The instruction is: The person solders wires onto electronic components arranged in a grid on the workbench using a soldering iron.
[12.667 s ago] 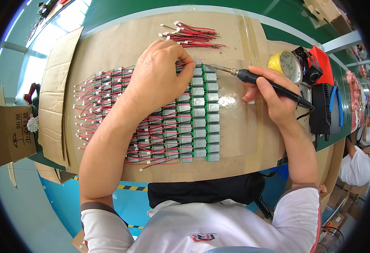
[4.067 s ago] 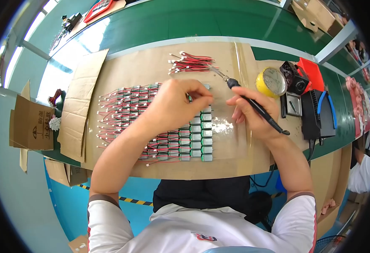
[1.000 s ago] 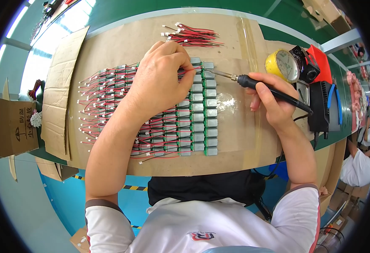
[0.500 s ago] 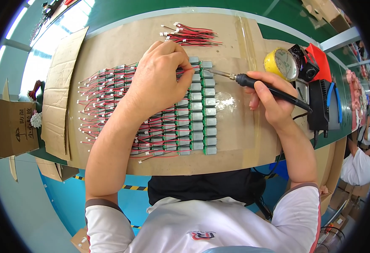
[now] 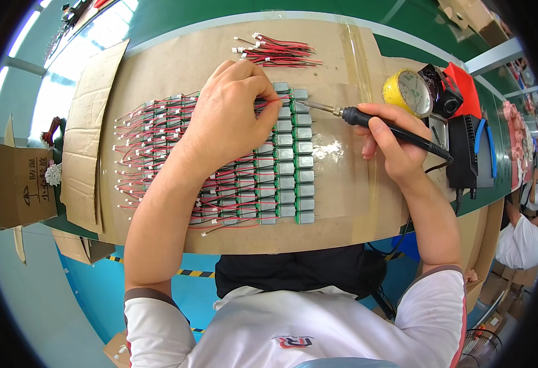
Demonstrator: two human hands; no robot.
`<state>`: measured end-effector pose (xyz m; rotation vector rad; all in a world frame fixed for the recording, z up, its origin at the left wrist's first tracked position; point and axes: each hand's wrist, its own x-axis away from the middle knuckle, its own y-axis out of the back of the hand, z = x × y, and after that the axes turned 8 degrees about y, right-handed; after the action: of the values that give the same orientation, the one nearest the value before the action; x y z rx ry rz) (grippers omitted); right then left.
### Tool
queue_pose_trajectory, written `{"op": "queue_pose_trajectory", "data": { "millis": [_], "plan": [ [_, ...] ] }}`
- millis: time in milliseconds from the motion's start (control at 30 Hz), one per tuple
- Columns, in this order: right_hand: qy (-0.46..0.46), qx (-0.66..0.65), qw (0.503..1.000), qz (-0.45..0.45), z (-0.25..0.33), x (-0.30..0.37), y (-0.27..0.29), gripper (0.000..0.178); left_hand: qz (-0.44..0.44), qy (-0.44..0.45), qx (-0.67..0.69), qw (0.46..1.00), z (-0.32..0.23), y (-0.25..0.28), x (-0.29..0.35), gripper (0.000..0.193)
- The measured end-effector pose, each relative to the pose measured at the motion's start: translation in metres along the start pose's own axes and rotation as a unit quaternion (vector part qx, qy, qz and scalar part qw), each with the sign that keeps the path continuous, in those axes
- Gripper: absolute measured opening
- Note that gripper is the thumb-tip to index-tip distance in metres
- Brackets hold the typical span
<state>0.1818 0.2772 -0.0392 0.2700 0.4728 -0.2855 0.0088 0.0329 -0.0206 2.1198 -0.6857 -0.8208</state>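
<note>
Rows of small grey blocks on green circuit boards (image 5: 286, 167) lie side by side on the brown cardboard, many with red and black wires ending in white plugs. My left hand (image 5: 235, 113) is over the upper part of these rows, thumb and forefinger pinched on a thin red wire (image 5: 283, 97). In my right hand (image 5: 394, 138) is a black-handled soldering iron (image 5: 397, 130), held like a pen. Its metal tip points left and reaches the top of the rightmost column, close to the pinched wire. Whether the tip touches a joint is too small to tell.
A bundle of red and black wires (image 5: 281, 50) lies beyond the rows. To the right are a yellow tape roll (image 5: 407, 93), a black soldering station (image 5: 463, 153) and blue-handled pliers (image 5: 481, 147). A folded cardboard sheet (image 5: 91, 135) and an open carton (image 5: 25, 186) stand left.
</note>
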Motion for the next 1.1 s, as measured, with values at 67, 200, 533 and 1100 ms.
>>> {"op": "queue_pose_trajectory", "data": {
  "millis": [67,200,533,1100],
  "plan": [
    [-0.002,-0.002,1.000,0.000,0.000,0.000,0.000,0.023,0.001,0.000,0.001,1.000,0.000,0.000,0.000,0.011],
    [-0.006,0.002,1.000,0.001,0.000,0.001,0.001,0.023,-0.001,-0.003,0.012,1.000,0.001,0.000,0.000,0.010],
    [-0.007,-0.005,1.000,-0.019,0.001,0.002,0.000,0.022,-0.064,-0.039,0.036,0.997,0.002,0.002,-0.001,0.017],
    [0.014,-0.003,1.000,0.007,0.002,0.001,0.002,0.023,0.002,-0.045,0.040,0.998,0.001,0.004,0.001,0.010]
  ]
}}
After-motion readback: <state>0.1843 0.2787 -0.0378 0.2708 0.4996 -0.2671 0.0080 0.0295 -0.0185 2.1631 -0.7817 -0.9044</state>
